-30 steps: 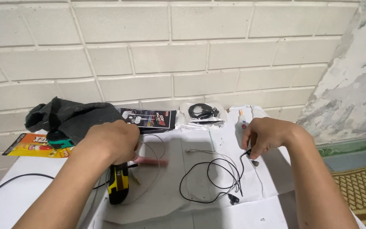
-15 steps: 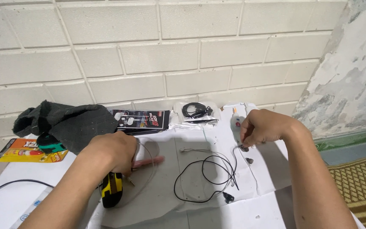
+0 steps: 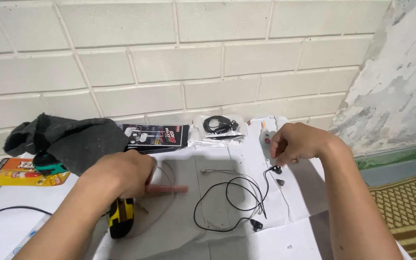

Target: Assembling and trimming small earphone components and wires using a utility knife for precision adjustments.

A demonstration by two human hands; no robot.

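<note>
Spreading across the view is a white table [image 3: 6,231] against a brick wall [image 3: 169,62], with a dark cloth [image 3: 73,139] lying bunched at its left. Beside the cloth, a dark flat package [image 3: 155,136] is resting near the wall, and a yellow packet [image 3: 22,172] is sitting at the far left. The left hand [image 3: 121,173] is gripping a pink rod [image 3: 169,189] over a yellow-and-black tool [image 3: 120,217]. The right hand [image 3: 297,143] is pinching the top of a black earphone cable [image 3: 227,202], whose loops are lying on the table between the hands. A bagged coil [image 3: 220,126] is sitting by the wall.
</note>
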